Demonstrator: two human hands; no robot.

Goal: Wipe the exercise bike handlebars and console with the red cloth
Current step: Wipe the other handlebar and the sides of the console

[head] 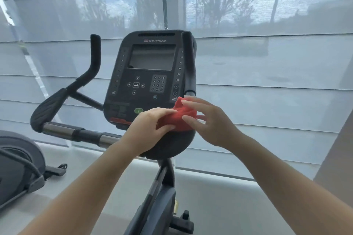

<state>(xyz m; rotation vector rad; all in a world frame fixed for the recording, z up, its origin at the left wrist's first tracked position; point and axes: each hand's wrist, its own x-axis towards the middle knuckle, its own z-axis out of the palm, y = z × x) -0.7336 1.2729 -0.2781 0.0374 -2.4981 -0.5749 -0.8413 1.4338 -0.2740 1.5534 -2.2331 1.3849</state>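
Head view: the left hand point(150, 128) is gripping the red cloth point(179, 120), its fingers point(162, 114) curling together and clamping on the bunched fabric. The right hand point(210, 126) is holding its fingers point(191, 103) straight and spread apart, their tips resting on the same cloth from the opposite side. The cloth is sitting between the two sets of fingers at the lower right corner of the console point(145, 101), just below the foot of the right handlebar point(189, 63). The left handlebar point(95, 53) is standing well apart from the left hand's fingers, out beyond that hand, and a window blind point(267, 63) is hanging behind the bike.
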